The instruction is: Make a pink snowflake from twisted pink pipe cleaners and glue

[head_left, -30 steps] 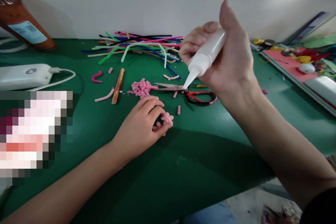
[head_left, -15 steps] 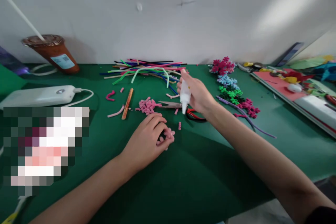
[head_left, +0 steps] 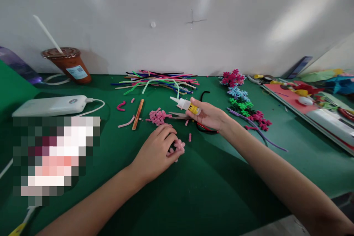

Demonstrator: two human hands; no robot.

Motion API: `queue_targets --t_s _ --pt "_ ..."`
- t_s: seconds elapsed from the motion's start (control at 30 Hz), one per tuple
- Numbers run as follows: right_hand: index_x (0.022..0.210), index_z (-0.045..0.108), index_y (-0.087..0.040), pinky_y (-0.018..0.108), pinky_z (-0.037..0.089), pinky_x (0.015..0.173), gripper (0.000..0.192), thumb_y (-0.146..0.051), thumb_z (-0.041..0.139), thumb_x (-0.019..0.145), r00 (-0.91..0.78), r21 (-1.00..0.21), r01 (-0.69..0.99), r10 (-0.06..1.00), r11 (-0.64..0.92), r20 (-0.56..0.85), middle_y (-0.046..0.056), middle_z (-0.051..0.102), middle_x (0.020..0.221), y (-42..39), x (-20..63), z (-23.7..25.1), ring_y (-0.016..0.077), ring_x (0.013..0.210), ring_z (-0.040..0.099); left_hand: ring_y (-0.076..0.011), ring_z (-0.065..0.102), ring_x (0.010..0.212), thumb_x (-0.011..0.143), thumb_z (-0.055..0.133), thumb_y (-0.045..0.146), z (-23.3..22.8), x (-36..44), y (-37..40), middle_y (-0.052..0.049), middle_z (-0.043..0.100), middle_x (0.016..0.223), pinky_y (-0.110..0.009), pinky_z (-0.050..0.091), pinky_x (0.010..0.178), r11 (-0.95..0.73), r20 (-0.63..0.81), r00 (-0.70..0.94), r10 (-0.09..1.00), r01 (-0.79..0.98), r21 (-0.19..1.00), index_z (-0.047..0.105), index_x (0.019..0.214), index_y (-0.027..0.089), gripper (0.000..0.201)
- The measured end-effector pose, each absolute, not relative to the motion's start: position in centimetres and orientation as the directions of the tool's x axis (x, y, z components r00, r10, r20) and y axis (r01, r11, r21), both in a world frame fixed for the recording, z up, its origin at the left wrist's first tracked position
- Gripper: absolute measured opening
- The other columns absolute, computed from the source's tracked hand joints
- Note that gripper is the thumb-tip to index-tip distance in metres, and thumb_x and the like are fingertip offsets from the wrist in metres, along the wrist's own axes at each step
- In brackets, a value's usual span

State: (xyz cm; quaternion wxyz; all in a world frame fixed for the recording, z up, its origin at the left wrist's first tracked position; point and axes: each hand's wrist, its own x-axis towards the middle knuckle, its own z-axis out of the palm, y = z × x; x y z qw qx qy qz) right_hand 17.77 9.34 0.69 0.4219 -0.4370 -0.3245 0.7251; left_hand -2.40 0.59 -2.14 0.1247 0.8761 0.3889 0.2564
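In my right hand point(head_left: 207, 113) is a small glue bottle point(head_left: 190, 106) with a yellow label, its white nozzle pointing left and slightly up. My left hand point(head_left: 159, 145) rests low on the table, its fingers closed around a light pink pipe-cleaner flower point(head_left: 179, 146); part of the flower is hidden by the fingers. Just beyond that hand lies a pile of short pink pipe-cleaner pieces point(head_left: 157, 117). Scissors point(head_left: 206, 128) with red and black handles lie below the bottle, partly covered by my right hand. A short pink piece point(head_left: 190, 137) sits right of the flower.
A bundle of coloured pipe cleaners point(head_left: 157, 81) lies by the wall. Finished fuzzy clusters point(head_left: 240, 94) line the right, near a purple stem point(head_left: 260, 125). Leftward are a brown stick point(head_left: 138, 114), a white power bank point(head_left: 51, 105), a drink cup point(head_left: 73, 66) and a pixelated area.
My right hand has turned the glue bottle from nozzle-down to nearly level, nozzle leftward. My left hand keeps hold of the pink flower. The whole view has shifted slightly.
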Motion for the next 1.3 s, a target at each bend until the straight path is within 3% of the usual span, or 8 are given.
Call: queue_targets --t_s 0.1,0.3,0.5,0.63,0.8,1.07,1.23,1.3 --pt "0.087 0.067 -0.014 0.024 0.059 0.08 0.009 -0.02 0.065 0.081 -0.352 -0.843 -0.299 0.873 -0.446 -0.337 0.007 0.068 0.099 8.4 18.2 0.5 0.0158 0.092 0.064 -0.0231 0.053 0.107 0.085 0.059 0.037 -1.9 -2.8 0.7 -0.008 0.06 0.105 -0.041 0.047 0.092 -0.662 0.374 0.546 0.75 0.613 0.431 0.06 0.089 0.017 0.02" --pt "0.091 0.061 -0.019 0.027 0.051 0.096 0.019 -0.037 0.056 0.087 -0.166 -0.908 -0.365 0.974 -0.207 -0.155 0.007 0.065 0.108 8.8 19.1 0.3 0.0172 0.106 0.061 -0.021 0.054 0.099 0.091 0.048 0.019 -1.3 -5.2 2.7 -0.007 0.063 0.096 -0.041 0.044 0.092 -0.617 0.565 0.387 0.729 0.729 0.296 0.058 0.094 0.017 0.011" --pt "0.096 0.061 -0.019 0.034 0.055 0.08 0.024 -0.039 0.057 0.085 -0.284 -0.973 -0.168 0.953 -0.161 -0.109 0.01 0.066 0.106 8.5 19.5 0.0 0.0202 0.092 0.064 -0.0236 0.052 0.102 0.088 0.053 0.025 -2.3 -6.8 4.6 -0.008 0.062 0.101 -0.043 0.044 0.094 -0.581 0.503 0.44 0.744 0.798 0.16 0.062 0.102 0.016 0.019" --pt "0.103 0.058 -0.016 0.037 0.05 0.088 0.027 -0.026 0.065 0.078 -0.312 -0.991 -0.125 0.95 -0.051 -0.01 0.011 0.063 0.108 7.4 18.2 -0.3 0.0201 0.096 0.063 -0.0246 0.054 0.099 0.086 0.057 0.031 -2.6 -6.7 4.6 -0.009 0.064 0.1 -0.044 0.046 0.09 -0.603 0.457 0.498 0.737 0.79 0.112 0.064 0.106 0.016 0.026" --pt "0.103 0.045 -0.02 0.036 0.05 0.084 0.035 -0.026 0.066 0.076 -0.295 -0.982 0.138 0.952 0.127 0.082 0.009 0.062 0.107 6.5 16.7 -1.3 0.0213 0.1 0.062 -0.0254 0.057 0.094 0.089 0.05 0.02 -2.4 -6.5 4.4 -0.007 0.066 0.092 -0.043 0.046 0.082 -0.645 0.438 0.578 0.688 0.765 0.003 0.069 0.094 0.02 0.019" --pt "0.101 0.045 -0.021 0.032 0.046 0.063 0.041 -0.036 0.07 0.073 -0.273 -0.754 0.591 0.95 0.288 0.149 0.005 0.064 0.09 5.8 16.6 -1.7 0.0189 0.073 0.06 -0.0277 0.057 0.1 0.089 0.052 0.025 -2.7 -6.3 4.4 -0.011 0.066 0.103 -0.044 0.047 0.083 -0.628 0.414 0.59 0.693 0.776 -0.054 0.065 0.104 0.017 0.022" --pt "0.101 0.048 -0.02 0.038 0.044 0.08 0.033 -0.024 0.069 0.075 -0.377 -0.46 0.727 0.856 0.51 0.353 0.009 0.059 0.101 5.9 16.6 -2.0 0.0256 0.095 0.055 -0.0272 0.061 0.095 0.089 0.047 0.018 -2.5 -6.5 4.5 -0.01 0.069 0.095 -0.044 0.048 0.08 -0.659 0.42 0.612 0.67 0.751 -0.044 0.068 0.096 0.016 0.022" --pt "0.102 0.049 -0.02 0.039 0.044 0.082 0.034 -0.025 0.07 0.075 -0.406 -0.398 0.741 0.833 0.541 0.377 0.009 0.059 0.1 6.0 16.7 -2.0 0.0267 0.098 0.053 -0.0273 0.063 0.092 0.089 0.045 0.015 -2.2 -6.6 4.5 -0.01 0.07 0.091 -0.044 0.049 0.078 -0.68 0.431 0.639 0.638 0.73 -0.076 0.068 0.094 0.016 0.024"
